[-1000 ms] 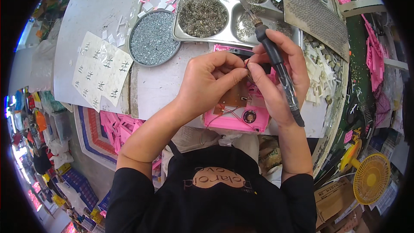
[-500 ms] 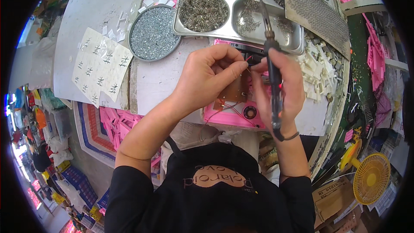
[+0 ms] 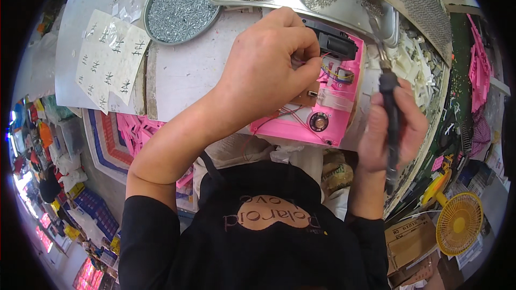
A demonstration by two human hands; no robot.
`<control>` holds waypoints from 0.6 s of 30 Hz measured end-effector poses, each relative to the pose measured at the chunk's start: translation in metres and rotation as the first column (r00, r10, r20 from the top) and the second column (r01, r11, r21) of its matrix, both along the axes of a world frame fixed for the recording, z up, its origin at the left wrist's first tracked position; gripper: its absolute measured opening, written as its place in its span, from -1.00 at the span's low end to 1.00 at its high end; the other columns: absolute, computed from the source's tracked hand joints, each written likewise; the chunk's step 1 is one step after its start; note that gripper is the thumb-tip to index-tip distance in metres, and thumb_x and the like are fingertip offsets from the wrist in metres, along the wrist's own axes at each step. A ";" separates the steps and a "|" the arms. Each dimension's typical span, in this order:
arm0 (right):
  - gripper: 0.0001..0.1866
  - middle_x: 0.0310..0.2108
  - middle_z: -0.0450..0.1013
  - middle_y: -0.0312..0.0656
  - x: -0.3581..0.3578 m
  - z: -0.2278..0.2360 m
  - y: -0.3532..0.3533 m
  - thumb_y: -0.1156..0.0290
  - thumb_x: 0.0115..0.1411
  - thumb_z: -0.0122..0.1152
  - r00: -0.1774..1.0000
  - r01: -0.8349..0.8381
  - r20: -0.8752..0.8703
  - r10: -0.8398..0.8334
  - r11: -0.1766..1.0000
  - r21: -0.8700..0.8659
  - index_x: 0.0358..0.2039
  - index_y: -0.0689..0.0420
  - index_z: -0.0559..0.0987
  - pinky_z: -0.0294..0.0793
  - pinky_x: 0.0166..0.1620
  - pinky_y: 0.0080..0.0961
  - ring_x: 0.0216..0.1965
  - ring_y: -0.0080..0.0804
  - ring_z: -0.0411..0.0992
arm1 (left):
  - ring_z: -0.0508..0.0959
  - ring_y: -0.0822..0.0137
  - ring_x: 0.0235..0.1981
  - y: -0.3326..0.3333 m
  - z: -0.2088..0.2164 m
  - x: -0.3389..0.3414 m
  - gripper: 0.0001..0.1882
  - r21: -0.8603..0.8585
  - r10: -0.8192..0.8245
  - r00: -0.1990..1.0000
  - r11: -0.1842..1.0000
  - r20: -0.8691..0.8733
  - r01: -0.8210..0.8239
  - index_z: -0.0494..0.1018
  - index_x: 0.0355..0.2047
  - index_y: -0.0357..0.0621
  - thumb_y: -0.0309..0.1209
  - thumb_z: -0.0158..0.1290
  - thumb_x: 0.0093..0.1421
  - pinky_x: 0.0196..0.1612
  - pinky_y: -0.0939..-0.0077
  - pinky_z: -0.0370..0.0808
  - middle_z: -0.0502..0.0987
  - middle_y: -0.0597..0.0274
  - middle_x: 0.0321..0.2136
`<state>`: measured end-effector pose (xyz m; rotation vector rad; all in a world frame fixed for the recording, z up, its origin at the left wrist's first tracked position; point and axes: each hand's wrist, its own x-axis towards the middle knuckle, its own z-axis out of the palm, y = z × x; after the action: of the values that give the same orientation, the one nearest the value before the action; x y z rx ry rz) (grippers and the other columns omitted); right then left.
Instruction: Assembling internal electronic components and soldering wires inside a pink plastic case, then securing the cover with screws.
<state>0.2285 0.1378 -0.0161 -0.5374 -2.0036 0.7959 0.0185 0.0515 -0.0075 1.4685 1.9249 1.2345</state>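
Observation:
My left hand (image 3: 274,64) is closed in a pinch at a thin red wire (image 3: 325,53), over a pink plastic casing (image 3: 344,117). Part of a brown circuit board (image 3: 307,98) shows below those fingers; the rest lies hidden under the hand. In the casing sit a black oblong part (image 3: 338,46), a small round speaker (image 3: 319,122) and several thin coloured wires. To the right of the casing, my right hand (image 3: 406,123) is wrapped round the dark handle of a soldering iron (image 3: 388,88). The iron's slim metal tip points up and away, blurred by motion.
Beyond the casing stands a metal compartment tray (image 3: 301,1) of small springs. A round dish (image 3: 148,21) of small metal pieces is at far left, near a marked paper sheet (image 3: 110,64). White plastic parts (image 3: 416,64) lie right; a yellow fan (image 3: 459,224) stands lower right.
My right hand has moved right with the soldering iron, away from my left hand, uncovering more of the pink casing. The whole view has shifted, with the tray now higher up.

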 end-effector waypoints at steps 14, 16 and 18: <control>-0.68 -0.57 0.41 -0.24 0.013 0.012 0.010 0.52 0.05 0.41 0.966 -0.254 0.067 0.250 0.964 0.074 -0.18 0.17 0.52 0.41 -0.33 -0.28 -0.58 -0.32 0.34 | 0.48 0.37 -0.50 0.001 -0.004 0.002 -0.93 0.058 0.023 1.000 0.998 -0.008 -0.023 0.53 -0.46 -0.28 -0.56 0.21 0.08 -0.42 0.50 0.42 0.44 0.22 -0.46; -0.68 -0.58 0.41 -0.24 0.010 0.011 0.011 0.53 0.05 0.41 0.965 -0.256 0.072 0.250 0.962 0.090 -0.17 0.17 0.52 0.41 -0.33 -0.29 -0.59 -0.33 0.34 | 0.48 0.37 -0.50 0.001 -0.005 0.002 -0.93 0.065 0.026 1.000 0.998 -0.016 -0.025 0.53 -0.46 -0.27 -0.56 0.22 0.08 -0.42 0.50 0.42 0.44 0.22 -0.46; -0.68 -0.60 0.40 -0.26 0.008 0.011 0.013 0.53 0.05 0.40 0.962 -0.269 0.084 0.261 0.957 0.112 -0.17 0.17 0.52 0.41 -0.34 -0.30 -0.60 -0.34 0.34 | 0.48 0.36 -0.50 0.001 -0.005 0.002 -0.93 0.068 0.028 0.999 0.997 -0.025 -0.026 0.53 -0.46 -0.27 -0.55 0.22 0.08 -0.42 0.50 0.42 0.44 0.22 -0.46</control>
<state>0.2370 0.1507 -0.0056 -0.2290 -2.2012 0.8167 0.0204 0.0521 -0.0124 1.5036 1.9439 1.3104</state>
